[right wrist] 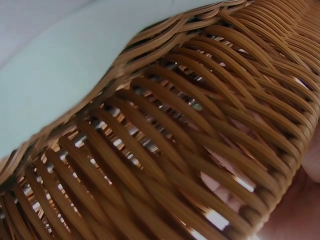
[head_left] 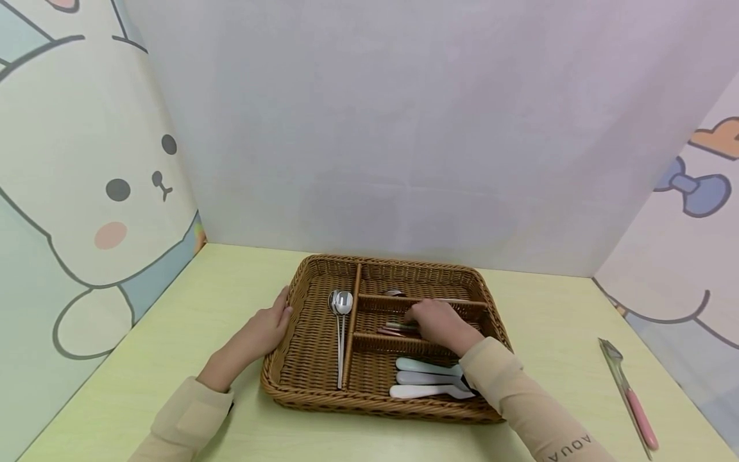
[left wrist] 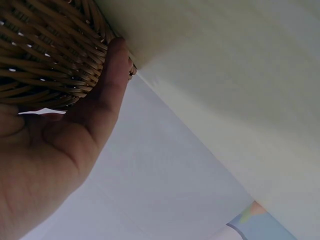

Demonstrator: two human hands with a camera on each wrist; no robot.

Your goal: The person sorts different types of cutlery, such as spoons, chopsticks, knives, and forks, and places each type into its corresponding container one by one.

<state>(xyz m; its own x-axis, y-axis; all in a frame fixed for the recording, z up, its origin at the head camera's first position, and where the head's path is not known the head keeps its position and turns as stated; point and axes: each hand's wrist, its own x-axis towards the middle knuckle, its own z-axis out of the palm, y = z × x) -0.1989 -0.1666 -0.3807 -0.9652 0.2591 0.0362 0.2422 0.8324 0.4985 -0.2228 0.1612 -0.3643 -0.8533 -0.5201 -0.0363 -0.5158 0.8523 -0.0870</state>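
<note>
A brown wicker cutlery tray (head_left: pixel 314 403), split into compartments, stands on the pale table. My left hand (head_left: pixel 262 329) rests against its left side. In the left wrist view, a straight finger (left wrist: pixel 114 75) lies along the outer wicker wall. My right hand (head_left: pixel 439 323) reaches down into the middle right compartment, over slim pink and green cutlery handles (head_left: pixel 398 328). Its fingertips are mostly hidden, so whether they pinch a handle is unclear. In the right wrist view, a wicker divider (right wrist: pixel 200 125) partly covers the hand (right wrist: pixel 295 210), with a pale green handle (right wrist: pixel 60 75) close by.
Two long metal spoons (head_left: pixel 344 305) lie in the left compartment. Pale green, grey and white handled cutlery (head_left: pixel 424 378) fills the front right one. Metal cutlery (head_left: pixel 395 292) lies in the back compartment. A pink-handled fork (head_left: pixel 632 398) and another slim utensil lie at the table's right.
</note>
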